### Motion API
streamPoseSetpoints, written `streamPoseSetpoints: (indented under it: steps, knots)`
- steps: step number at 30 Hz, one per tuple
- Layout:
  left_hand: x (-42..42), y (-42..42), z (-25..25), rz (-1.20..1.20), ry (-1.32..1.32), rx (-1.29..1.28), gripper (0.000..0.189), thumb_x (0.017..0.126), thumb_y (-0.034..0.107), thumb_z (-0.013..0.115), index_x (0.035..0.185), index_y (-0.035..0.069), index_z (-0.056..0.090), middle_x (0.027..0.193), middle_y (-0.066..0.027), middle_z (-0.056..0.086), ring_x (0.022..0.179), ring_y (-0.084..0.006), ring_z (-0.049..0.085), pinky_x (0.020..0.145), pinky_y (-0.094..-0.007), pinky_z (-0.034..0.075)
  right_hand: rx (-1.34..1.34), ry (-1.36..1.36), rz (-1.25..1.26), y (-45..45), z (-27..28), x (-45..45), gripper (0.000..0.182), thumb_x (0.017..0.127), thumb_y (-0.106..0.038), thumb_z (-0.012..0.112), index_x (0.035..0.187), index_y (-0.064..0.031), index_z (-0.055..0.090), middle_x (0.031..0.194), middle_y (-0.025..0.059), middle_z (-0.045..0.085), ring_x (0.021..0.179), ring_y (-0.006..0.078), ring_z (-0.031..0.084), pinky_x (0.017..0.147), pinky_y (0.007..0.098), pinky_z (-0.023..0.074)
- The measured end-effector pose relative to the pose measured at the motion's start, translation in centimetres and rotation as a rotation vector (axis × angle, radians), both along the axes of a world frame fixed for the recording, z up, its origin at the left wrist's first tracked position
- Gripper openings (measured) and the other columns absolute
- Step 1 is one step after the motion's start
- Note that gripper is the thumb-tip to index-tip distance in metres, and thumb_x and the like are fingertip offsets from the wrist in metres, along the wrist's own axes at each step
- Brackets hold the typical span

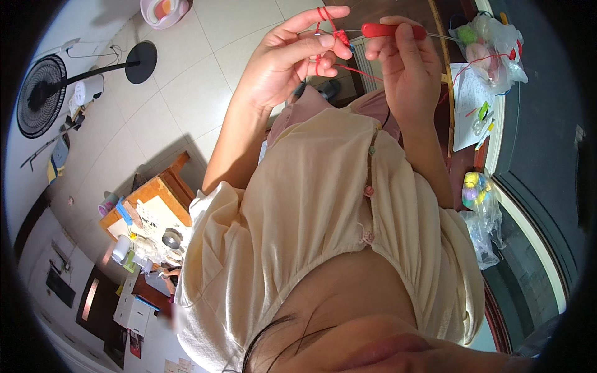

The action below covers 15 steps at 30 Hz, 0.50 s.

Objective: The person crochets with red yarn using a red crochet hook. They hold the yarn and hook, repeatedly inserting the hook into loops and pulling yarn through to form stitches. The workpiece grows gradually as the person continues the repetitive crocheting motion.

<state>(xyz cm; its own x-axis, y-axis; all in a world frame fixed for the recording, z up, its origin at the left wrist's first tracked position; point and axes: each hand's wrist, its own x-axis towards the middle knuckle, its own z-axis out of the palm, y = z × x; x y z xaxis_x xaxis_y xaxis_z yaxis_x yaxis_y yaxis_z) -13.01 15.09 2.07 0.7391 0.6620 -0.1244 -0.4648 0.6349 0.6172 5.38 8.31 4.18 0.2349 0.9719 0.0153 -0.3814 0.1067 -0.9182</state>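
My left hand (284, 56) pinches a small piece of red crochet work (343, 37) between thumb and fingers. Red yarn (359, 72) loops around the raised index finger and passes by the lower fingers. From the right, my right hand (410, 65) grips the red handle of a crochet hook (392, 31). Its thin metal shaft reaches left to the crochet work, with the tip near my left thumb. Whether the tip has caught the yarn cannot be told. The yarn runs behind my right hand towards a clear plastic bag (494, 70) of yarn balls.
Beside the bag lie written papers (466, 102) and scissors (480, 125). Another plastic bag (480, 196) with coloured balls sits lower right. At left are a standing fan (42, 95) and a cluttered wooden table (175, 186). A pink and white basin (163, 11) is at the top.
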Motion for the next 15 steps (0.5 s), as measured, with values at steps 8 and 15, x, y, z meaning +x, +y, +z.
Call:
streamPoseSetpoints:
  steps: [8, 15]
  knots:
    - [-0.2, 0.6, -0.9, -0.018, 0.065, 0.076, 0.038, 0.095, 0.005, 0.05, 0.131, -0.004, 0.05, 0.091, -0.0087, 0.066, 0.082, -0.0138, 0.062, 0.079, -0.029, 0.051, 0.03, -0.037, -0.032, -0.1, -0.3, -0.1, 0.026, 0.101, -0.017, 0.044, 0.11, 0.005, 0.057, 0.09, 0.0141, 0.066, 0.075, 0.0161, 0.06, 0.074, 0.0283, 0.0484]
    - [0.5, -0.1, -0.7, 0.071, 0.066, 0.018, 0.037, 0.09, 0.001, 0.053, 0.127, -0.002, 0.053, 0.091, -0.0113, 0.067, 0.073, -0.0129, 0.062, 0.069, -0.0235, 0.053, 0.013, -0.259, -0.172, -0.3, 0.2, -1.0, 0.026, 0.101, -0.017, 0.047, 0.109, 0.0051, 0.058, 0.093, 0.0144, 0.067, 0.077, 0.0155, 0.062, 0.076, 0.0269, 0.0494]
